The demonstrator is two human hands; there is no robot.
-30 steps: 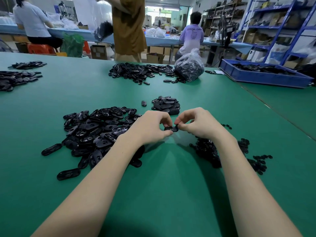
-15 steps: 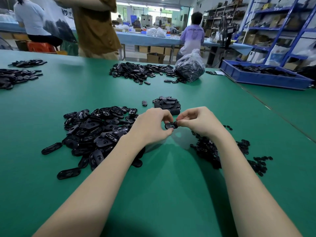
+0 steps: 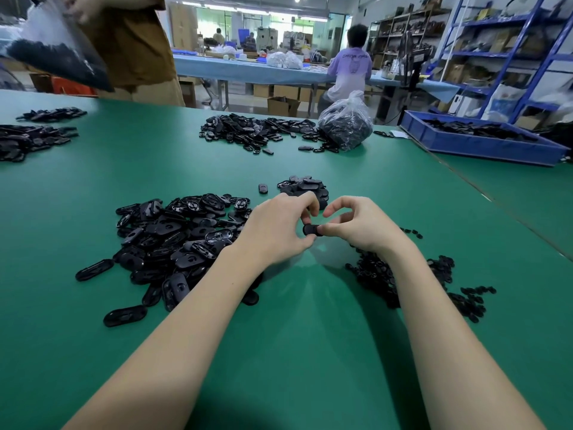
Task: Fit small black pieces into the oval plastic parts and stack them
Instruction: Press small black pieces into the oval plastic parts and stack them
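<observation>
Black oval plastic part point(image 3: 311, 229) is what we've got pinched between both hands right now, held just above the green bench point(image 3: 294, 352), in the gap between the two heaps. Our left hand point(image 3: 276, 229) has its fingers curled onto the part's left end, and our right hand point(image 3: 361, 226) clamps the other end with thumb and fingertips. We can't tell from here whether the small black piece is seated yet, since the fingers hide it.

To do this bit well, we'd say keep the oval level, line the insert up square, and press with the thumbs evenly so it doesn't go in crooked. If it's not flush, it probably won't stack flat.

Finished ones look like they go on the small stack of black ovals point(image 3: 305, 187) just beyond our hands. Loose ovals point(image 3: 173, 240) sit left, and the pile of small black pieces point(image 3: 403, 277) sits right.
</observation>
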